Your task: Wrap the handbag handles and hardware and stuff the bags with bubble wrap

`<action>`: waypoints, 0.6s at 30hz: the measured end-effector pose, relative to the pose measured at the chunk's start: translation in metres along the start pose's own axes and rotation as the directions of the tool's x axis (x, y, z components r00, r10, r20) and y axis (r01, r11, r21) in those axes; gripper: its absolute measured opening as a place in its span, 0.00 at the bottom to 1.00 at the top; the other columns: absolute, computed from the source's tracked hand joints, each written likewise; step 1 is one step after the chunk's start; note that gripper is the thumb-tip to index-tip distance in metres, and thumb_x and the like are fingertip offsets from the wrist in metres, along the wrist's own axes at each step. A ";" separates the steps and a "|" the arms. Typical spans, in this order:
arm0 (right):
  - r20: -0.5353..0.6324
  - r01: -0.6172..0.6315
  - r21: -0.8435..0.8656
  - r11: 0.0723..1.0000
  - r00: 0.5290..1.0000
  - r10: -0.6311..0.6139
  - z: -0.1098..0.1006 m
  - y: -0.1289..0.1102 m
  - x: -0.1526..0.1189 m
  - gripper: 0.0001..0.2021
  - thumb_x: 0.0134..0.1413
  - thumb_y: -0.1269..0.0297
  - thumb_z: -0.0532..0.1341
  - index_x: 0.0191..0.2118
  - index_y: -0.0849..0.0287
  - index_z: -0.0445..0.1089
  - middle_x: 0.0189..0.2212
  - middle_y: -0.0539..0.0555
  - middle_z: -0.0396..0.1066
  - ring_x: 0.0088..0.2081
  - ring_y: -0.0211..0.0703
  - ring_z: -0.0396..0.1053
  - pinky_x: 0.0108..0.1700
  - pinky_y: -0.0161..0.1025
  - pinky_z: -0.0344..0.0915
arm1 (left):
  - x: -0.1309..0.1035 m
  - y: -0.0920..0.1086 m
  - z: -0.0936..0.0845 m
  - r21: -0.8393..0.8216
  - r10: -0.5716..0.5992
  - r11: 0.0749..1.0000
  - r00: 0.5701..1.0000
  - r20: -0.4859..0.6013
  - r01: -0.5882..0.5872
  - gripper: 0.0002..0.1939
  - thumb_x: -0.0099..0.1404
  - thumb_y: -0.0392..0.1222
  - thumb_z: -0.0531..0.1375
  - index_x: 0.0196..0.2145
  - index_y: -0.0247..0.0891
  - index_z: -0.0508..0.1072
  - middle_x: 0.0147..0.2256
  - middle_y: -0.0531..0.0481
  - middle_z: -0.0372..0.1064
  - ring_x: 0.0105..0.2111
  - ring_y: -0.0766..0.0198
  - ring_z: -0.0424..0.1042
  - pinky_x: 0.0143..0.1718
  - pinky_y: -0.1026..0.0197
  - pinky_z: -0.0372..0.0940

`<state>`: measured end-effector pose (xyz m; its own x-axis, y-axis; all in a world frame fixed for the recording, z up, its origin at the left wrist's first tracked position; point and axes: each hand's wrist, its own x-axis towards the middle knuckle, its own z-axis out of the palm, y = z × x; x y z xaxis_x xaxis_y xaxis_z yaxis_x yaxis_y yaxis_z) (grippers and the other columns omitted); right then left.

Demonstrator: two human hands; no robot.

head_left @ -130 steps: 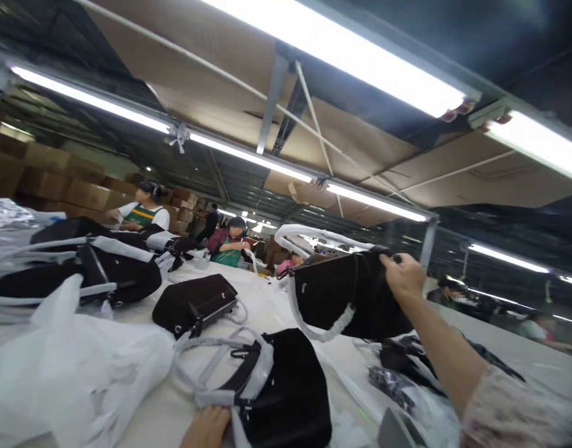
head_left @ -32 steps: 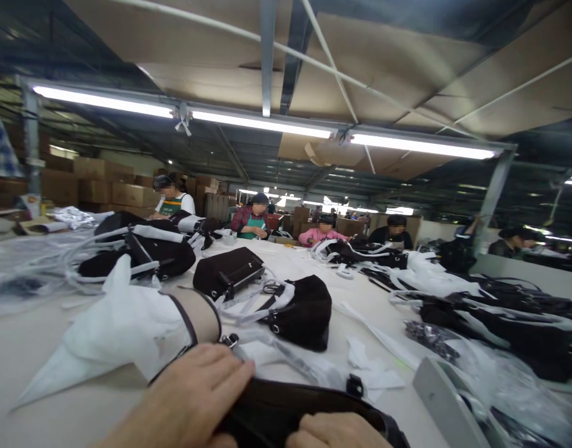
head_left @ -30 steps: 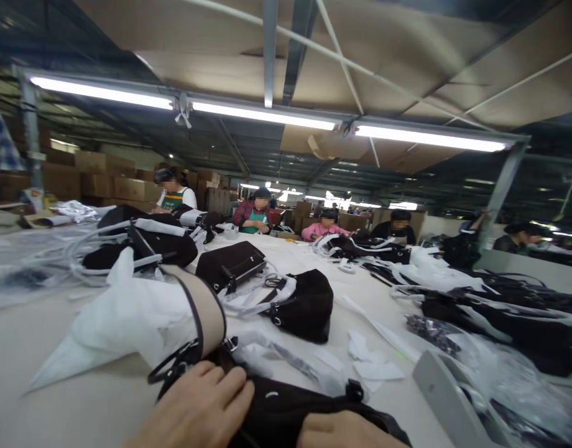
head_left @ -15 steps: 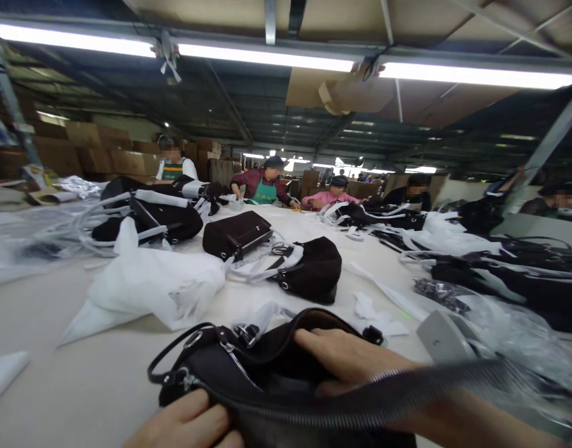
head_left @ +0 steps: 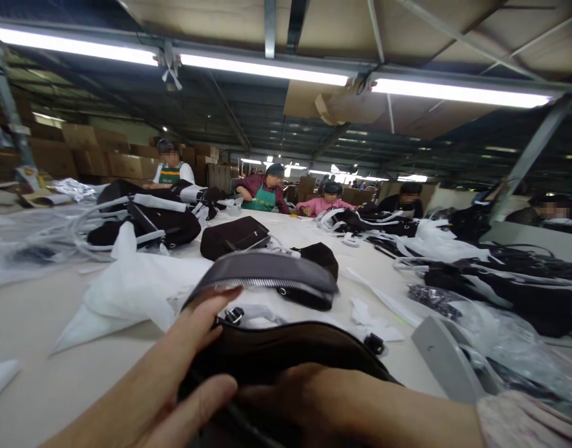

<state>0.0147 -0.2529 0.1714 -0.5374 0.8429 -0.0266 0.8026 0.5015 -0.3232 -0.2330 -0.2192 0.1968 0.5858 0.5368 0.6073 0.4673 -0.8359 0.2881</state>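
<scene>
A black handbag (head_left: 286, 336) stands in front of me with its mouth wide, showing a dark brown lining. Its zip-edged flap (head_left: 272, 264) is raised on the far side. At the bag's left end, my left hand (head_left: 193, 354) has its thumb and fingers spread, the fingertips touching the flap's zip edge. My right hand (head_left: 309, 392) reaches down into the bag, and its fingers are hidden in the dark inside. Small black buckles (head_left: 373, 343) sit by the bag's far rim.
Two more black bags, one nearer (head_left: 318, 258) and one farther (head_left: 234, 236), lie beyond. White wrapping sheet (head_left: 141, 274) is at left, a grey tape-dispenser-like object (head_left: 447, 358) at right. Bag piles (head_left: 500, 280) and clear plastic line the sides. Several people (head_left: 262, 190) sit across the table.
The zip-edged flap has swung from the near side to the far side. My left hand rose from the bag's left front to that flap. My right hand went deeper into the bag.
</scene>
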 end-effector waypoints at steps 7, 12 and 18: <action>0.151 -0.049 -0.192 0.980 0.985 0.079 -0.009 0.001 -0.019 0.24 0.45 0.74 0.61 0.50 0.50 0.73 0.37 0.54 0.80 0.37 0.53 0.78 0.35 0.38 0.67 | 0.008 -0.006 0.000 0.233 0.240 0.930 0.950 0.198 -0.284 0.11 0.63 0.36 0.55 0.27 0.44 0.76 0.64 0.54 0.59 0.69 0.45 0.40 0.67 0.33 0.37; 0.107 -0.277 -0.186 0.943 0.948 0.300 -0.029 0.008 -0.029 0.29 0.45 0.77 0.57 0.57 0.64 0.64 0.44 0.64 0.76 0.45 0.54 0.74 0.44 0.40 0.65 | -0.009 0.005 0.002 0.259 0.168 0.945 0.976 0.138 -0.199 0.15 0.60 0.35 0.52 0.19 0.42 0.71 0.63 0.54 0.60 0.70 0.52 0.37 0.68 0.42 0.35; 0.065 -0.393 -0.281 0.876 0.903 0.425 -0.055 -0.003 -0.029 0.20 0.48 0.78 0.55 0.48 0.64 0.67 0.42 0.64 0.75 0.46 0.56 0.73 0.43 0.42 0.64 | -0.006 0.008 0.004 0.291 0.154 0.938 0.978 0.142 -0.189 0.17 0.61 0.32 0.49 0.19 0.42 0.71 0.62 0.52 0.62 0.70 0.54 0.35 0.69 0.43 0.34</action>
<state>0.0418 -0.2682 0.2255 -0.1604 0.9615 -0.2230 0.9866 0.1631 -0.0065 -0.2302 -0.2288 0.1929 0.7384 0.4128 0.5332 0.5200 -0.8520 -0.0605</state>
